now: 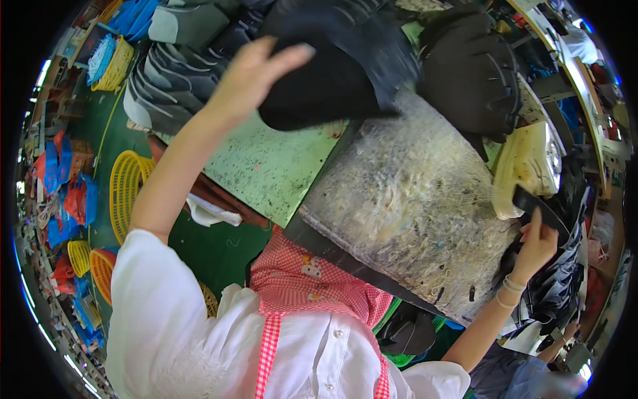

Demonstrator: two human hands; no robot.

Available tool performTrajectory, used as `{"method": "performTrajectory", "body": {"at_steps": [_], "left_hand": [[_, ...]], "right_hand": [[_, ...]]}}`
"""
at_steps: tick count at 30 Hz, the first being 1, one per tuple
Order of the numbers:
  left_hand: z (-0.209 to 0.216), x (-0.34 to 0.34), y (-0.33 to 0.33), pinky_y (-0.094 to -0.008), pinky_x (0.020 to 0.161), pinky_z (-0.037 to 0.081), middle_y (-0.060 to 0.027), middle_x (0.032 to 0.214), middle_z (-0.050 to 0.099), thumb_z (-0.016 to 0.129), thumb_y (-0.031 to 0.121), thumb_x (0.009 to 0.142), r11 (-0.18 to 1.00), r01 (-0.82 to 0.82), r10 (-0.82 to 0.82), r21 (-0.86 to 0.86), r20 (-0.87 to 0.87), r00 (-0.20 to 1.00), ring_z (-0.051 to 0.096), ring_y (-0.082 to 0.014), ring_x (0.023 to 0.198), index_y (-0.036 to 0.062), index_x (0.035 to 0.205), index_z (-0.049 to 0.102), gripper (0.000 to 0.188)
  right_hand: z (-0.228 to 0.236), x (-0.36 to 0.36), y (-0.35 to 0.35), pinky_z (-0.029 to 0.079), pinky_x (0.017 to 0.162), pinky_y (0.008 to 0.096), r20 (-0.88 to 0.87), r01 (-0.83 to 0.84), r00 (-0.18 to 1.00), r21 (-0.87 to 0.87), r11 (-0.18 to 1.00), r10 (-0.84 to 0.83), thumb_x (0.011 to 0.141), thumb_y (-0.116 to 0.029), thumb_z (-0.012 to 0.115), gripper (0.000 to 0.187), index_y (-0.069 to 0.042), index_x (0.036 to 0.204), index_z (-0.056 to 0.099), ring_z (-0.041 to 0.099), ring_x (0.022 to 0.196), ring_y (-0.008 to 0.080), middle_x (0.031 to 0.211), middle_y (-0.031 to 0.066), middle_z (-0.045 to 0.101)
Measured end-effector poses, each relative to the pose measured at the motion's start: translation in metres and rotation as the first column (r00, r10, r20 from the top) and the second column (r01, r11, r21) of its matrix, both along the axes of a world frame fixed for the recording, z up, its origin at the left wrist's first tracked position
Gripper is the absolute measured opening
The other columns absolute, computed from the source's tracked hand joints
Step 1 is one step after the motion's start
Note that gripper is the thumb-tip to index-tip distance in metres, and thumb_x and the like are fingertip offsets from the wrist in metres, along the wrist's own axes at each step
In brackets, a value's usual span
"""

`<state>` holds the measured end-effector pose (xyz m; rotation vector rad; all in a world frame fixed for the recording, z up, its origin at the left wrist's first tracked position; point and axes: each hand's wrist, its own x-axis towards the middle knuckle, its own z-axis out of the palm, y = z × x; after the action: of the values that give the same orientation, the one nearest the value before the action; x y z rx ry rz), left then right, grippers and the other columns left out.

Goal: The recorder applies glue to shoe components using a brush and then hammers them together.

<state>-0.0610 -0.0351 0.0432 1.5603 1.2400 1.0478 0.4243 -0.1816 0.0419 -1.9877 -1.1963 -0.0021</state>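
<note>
My left hand (256, 76) is at the far side of the table, its fingers on a large black curved piece (319, 90) that looks like fabric. The piece is blurred by motion, and part of it lies over a dark stack behind. Out to the right, my right hand (537, 249) pinches a small black curved strip (541, 209). Below that strip lies a heap of dark pieces (561, 279). Between my hands is a worn, stained work surface (412, 199) with glue-like residue.
Stacked grey curved pieces (166, 86) stand at the far left, and a dark stack (468, 73) stands at the far right. A yellowish container (525, 163) sits at the right edge. Yellow baskets (129, 189) stand on the green floor (206, 259).
</note>
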Motion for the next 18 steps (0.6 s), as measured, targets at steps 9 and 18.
{"method": "performTrajectory", "body": {"at_steps": [9, 18], "left_hand": [[-0.062, 0.025, 0.04, -0.0468, 0.112, 0.039, -0.0258, 0.154, 0.039, 0.063, 0.038, 0.097, 0.871, 0.094, 0.328, 0.482, -0.714, 0.618, 0.045, -0.0402, 0.137, 0.001, 0.152, 0.035, 0.072], [-0.07, 0.12, 0.073, -0.0405, 0.121, 0.025, -0.0277, 0.157, 0.034, 0.059, 0.047, 0.1, 0.896, 0.278, -0.161, 0.347, -0.331, 0.93, 0.032, -0.0378, 0.148, -0.0056, 0.152, 0.034, 0.078]], "right_hand": [[0.015, -0.017, 0.006, 0.038, 0.056, 0.0267, -0.304, -0.42, 0.898, -0.386, 0.821, 0.317, 0.104, -0.022, 0.055, 0.028, 0.002, 0.096, 0.067, 0.046, 0.058, 0.0084, 0.063, 0.0014, 0.052], [-0.018, -0.084, 0.206, 0.049, 0.084, 0.0418, 0.372, -0.302, 0.897, 0.125, 0.945, 0.238, 0.089, -0.025, 0.074, 0.029, -0.005, 0.108, 0.066, 0.065, 0.095, 0.0327, 0.101, 0.0164, 0.069]]}}
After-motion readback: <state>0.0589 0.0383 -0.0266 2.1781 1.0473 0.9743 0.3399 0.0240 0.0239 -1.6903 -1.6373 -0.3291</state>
